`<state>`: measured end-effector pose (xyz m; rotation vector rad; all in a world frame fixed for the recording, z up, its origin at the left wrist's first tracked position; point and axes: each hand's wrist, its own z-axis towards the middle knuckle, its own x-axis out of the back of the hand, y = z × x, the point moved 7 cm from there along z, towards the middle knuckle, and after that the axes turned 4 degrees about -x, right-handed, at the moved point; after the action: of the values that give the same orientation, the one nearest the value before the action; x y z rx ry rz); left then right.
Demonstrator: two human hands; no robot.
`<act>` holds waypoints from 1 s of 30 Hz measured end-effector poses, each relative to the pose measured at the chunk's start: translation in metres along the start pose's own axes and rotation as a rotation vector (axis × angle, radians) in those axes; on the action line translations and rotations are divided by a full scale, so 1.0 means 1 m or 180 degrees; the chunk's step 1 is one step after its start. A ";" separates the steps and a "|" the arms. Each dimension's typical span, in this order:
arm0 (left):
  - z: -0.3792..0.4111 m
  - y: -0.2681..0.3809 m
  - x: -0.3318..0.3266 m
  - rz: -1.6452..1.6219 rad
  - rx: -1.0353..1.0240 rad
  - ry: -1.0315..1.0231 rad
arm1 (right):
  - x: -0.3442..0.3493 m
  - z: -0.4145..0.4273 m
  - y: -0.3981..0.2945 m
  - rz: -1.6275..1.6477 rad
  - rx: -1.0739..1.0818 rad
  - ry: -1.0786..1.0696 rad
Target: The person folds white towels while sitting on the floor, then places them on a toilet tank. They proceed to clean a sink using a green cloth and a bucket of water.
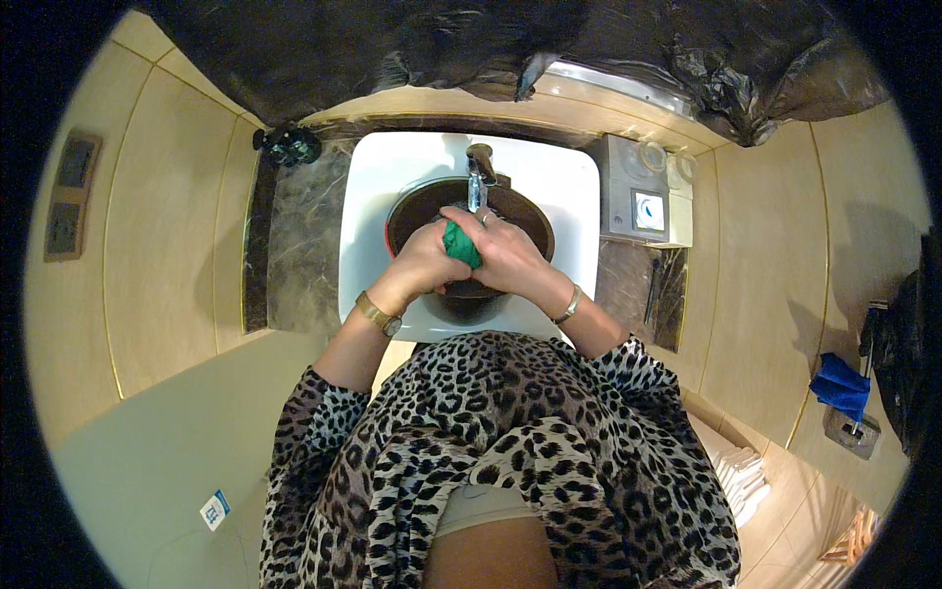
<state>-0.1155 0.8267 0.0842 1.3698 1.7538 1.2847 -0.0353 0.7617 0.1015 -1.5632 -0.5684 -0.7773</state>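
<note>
Between my two hands a bunched green cloth [462, 245] is squeezed over a dark basin [544, 221]. My left hand [425, 258] wraps it from the left, and a gold watch [379, 315] sits on that wrist. From the other side my right hand [511, 252] presses on the cloth; a ring is on one finger and a bracelet [569, 304] on the wrist. The basin stands in a white sink [360, 243]. Water [477, 193] runs from the metal faucet [480, 156] just beyond my fingers. My hands and forearms hide much of the basin's near side.
A grey box [618, 199] stands on the dark marble counter [305, 235] right of the sink. Dark glossy objects [291, 145] sit at the back left corner. Black plastic sheeting [471, 51] hangs overhead. On the right wall hangs a blue cloth [840, 386].
</note>
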 end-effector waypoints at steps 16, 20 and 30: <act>-0.016 0.003 0.005 0.2740 -0.1657 0.0608 | -0.034 0.013 -0.001 0.0797 0.0142 -0.0310; -0.023 0.009 0.008 0.2915 -0.1982 0.0361 | -0.044 0.008 0.008 0.1646 -0.0548 -0.0667; -0.054 -0.016 0.088 0.1587 -0.1240 0.1831 | -0.033 -0.002 0.027 0.2590 -0.1312 0.0253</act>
<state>-0.1968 0.8909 0.1006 1.3259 1.3975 2.3413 -0.0369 0.7588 0.0589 -1.9189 0.3199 -0.3267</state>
